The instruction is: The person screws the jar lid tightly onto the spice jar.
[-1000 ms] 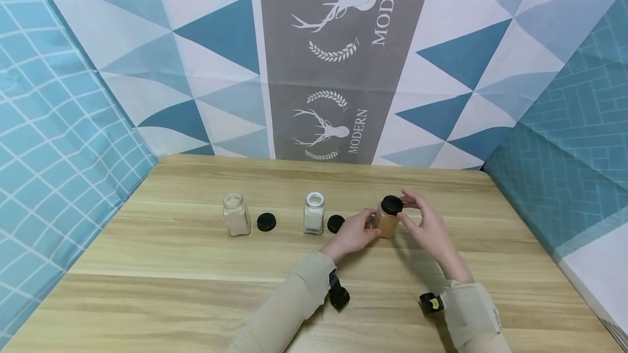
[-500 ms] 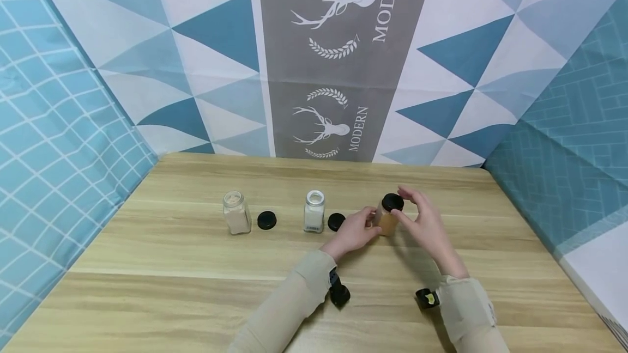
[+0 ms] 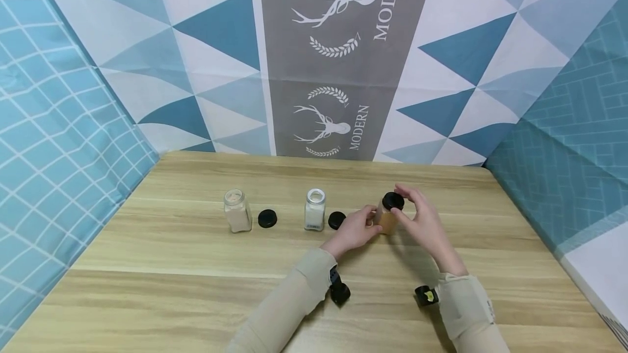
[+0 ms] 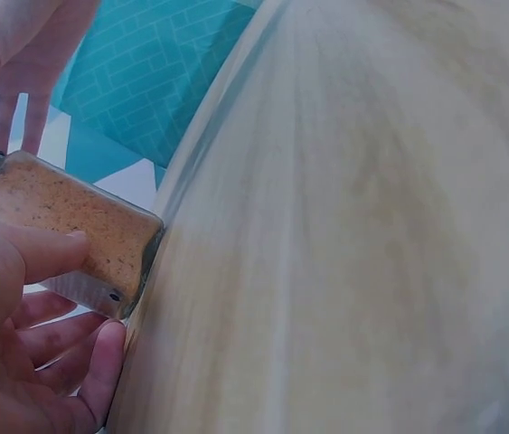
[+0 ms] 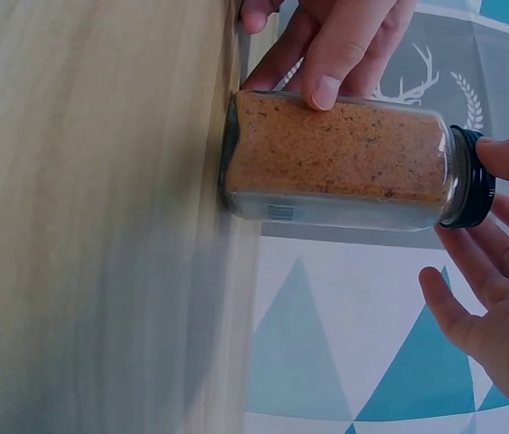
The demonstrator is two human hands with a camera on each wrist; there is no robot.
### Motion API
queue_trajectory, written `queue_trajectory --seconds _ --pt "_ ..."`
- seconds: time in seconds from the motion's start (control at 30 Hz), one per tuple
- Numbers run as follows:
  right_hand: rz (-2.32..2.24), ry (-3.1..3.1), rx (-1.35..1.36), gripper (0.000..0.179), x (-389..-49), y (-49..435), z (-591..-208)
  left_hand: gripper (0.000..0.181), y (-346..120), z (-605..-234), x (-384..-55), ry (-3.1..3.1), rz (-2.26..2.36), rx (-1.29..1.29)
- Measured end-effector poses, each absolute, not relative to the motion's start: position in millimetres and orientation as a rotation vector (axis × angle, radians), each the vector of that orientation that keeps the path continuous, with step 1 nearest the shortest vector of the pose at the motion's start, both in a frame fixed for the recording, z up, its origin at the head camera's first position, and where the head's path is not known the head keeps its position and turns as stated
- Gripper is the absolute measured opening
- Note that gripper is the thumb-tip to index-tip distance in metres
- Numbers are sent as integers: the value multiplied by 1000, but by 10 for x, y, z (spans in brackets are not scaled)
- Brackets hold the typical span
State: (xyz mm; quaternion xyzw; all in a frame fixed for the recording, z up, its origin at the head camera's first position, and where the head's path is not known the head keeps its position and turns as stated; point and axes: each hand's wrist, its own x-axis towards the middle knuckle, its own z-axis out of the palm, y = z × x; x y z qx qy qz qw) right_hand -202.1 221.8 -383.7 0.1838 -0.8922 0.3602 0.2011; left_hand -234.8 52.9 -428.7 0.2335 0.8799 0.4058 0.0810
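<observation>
A square glass spice jar (image 5: 344,149) of orange-brown seasoning stands upright on the wooden table, a black lid (image 3: 393,201) on its top. My left hand (image 3: 354,230) grips the jar's body low on its left side, thumb in front. With thumb and fingers my right hand (image 3: 426,224) pinches the lid's edge from the right; in the right wrist view the thumb presses the rim (image 5: 476,176). Left of these stand two lidless jars, one with white contents (image 3: 314,212) and one with pale beige powder (image 3: 237,214).
One loose black lid (image 3: 336,220) lies between the white jar and my left hand. Another black lid (image 3: 267,218) lies beside the beige jar. Patterned cloth walls (image 3: 221,42) close off the table (image 3: 171,298) at the back and sides.
My right hand has turned slightly around the lid, its fingers shifting left over the rim. The left hand keeps its grip on the jar, which stays in place.
</observation>
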Motion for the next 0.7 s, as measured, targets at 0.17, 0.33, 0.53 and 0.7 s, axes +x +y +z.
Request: queue_trajectory --seconds 0.17,0.33,0.53,0.7 --pt "935 -2483 547 51 -2021 2195 -3819 52 518 -4277 -2322 2603 1254 635" --pt "881 -2490 574 50 -2017 2159 -3786 54 486 -4268 -2270 2617 1275 618" --pt "846 -2482 606 46 -2034 2087 -3736 49 381 -4238 -2198 2566 1330 630" --pt "772 -2401 671 39 -2055 2000 -3706 36 244 -4151 -2138 2583 1280 718"
